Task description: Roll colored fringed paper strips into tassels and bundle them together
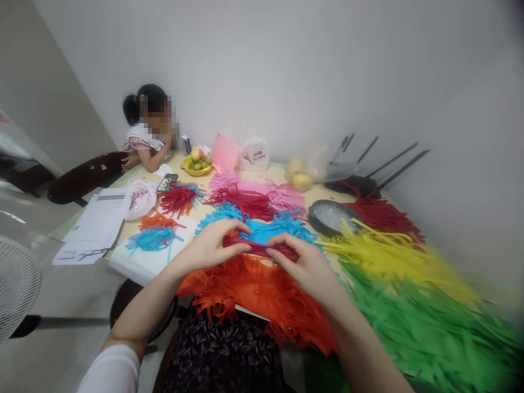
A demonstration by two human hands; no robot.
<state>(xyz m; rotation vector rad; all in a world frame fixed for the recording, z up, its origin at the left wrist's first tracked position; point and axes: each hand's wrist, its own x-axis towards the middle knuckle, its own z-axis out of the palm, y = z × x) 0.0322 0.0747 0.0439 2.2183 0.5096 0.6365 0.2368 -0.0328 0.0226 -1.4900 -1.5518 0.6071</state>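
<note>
Over the pale yellow desk (279, 174), the left hand (223, 240) and the right hand (301, 259) are pinching a narrow dark-red strip (257, 249) between thumbs and fingers. It is stretching crosswise between a fringed orange paper-like sheet (262, 289), nearer the body, and a fringed blue one (264, 229) beyond. Rightward, fringed yellow strands (380, 245) are lying beside a round dark bowl (315, 224).

Pinkish red's being rocked by the strip (257, 249), loud orange by the front fringe (262, 286), blue by the middle fringe (265, 232).
</note>
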